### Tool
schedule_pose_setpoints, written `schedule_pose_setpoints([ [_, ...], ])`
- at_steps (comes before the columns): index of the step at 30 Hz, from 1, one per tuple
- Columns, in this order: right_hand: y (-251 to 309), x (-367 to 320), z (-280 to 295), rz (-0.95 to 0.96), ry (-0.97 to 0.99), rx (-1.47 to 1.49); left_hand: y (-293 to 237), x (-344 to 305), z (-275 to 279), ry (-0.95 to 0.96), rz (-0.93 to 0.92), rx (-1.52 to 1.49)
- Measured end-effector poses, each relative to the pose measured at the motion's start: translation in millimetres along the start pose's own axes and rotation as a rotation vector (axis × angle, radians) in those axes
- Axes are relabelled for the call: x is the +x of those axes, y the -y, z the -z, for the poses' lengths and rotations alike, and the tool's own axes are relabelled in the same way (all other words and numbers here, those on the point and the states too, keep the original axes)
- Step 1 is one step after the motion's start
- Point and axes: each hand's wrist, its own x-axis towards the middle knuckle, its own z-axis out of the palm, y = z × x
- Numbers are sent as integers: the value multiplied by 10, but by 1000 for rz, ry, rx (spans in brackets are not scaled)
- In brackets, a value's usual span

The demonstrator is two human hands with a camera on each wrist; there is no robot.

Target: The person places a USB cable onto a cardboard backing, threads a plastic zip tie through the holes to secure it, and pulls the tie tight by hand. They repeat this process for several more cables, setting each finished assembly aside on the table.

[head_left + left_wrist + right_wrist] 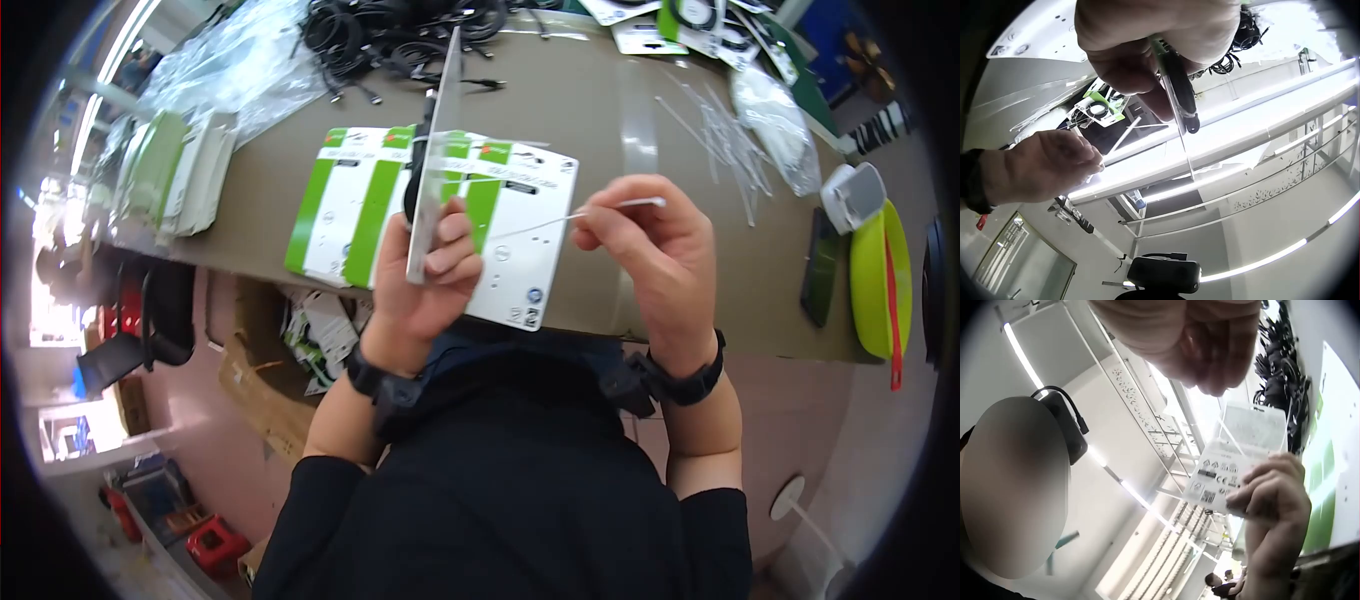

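My left hand [420, 305] holds a packaging card [440, 150] on edge above the table, thumb on one face and fingers on the other. A coiled black cable [421, 150] lies against the card's left face. Printed symbols cover its other face in the right wrist view. To the right, my right hand [670, 265] pinches a thin white cable tie [638, 203] between thumb and fingertips; its tail points left toward the card. Under the hands, several green-and-white cards [525, 235] lie overlapping in a row on the table.
Black cables [345, 40] are heaped at the back beside clear plastic bags [235, 60]. Stacked cards [190, 180] stand at the left. Loose white ties [715, 140], a dark phone [820, 265] and a lime-green bowl [870, 290] lie on the right. An opened carton [260, 385] sits below the table edge.
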Motion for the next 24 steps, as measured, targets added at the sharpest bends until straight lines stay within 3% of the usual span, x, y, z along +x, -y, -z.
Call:
schedule_pose_setpoints([
  [2, -125, -79, -94, 86, -39, 159, 30, -8, -51, -51, 30, -155],
  [5, -270, -105, -174, 130, -47, 264, 86, 18, -202, -71, 25, -152],
  [24, -422, -104, -199, 126, -58, 334, 160, 72, -194, 23, 89, -252],
])
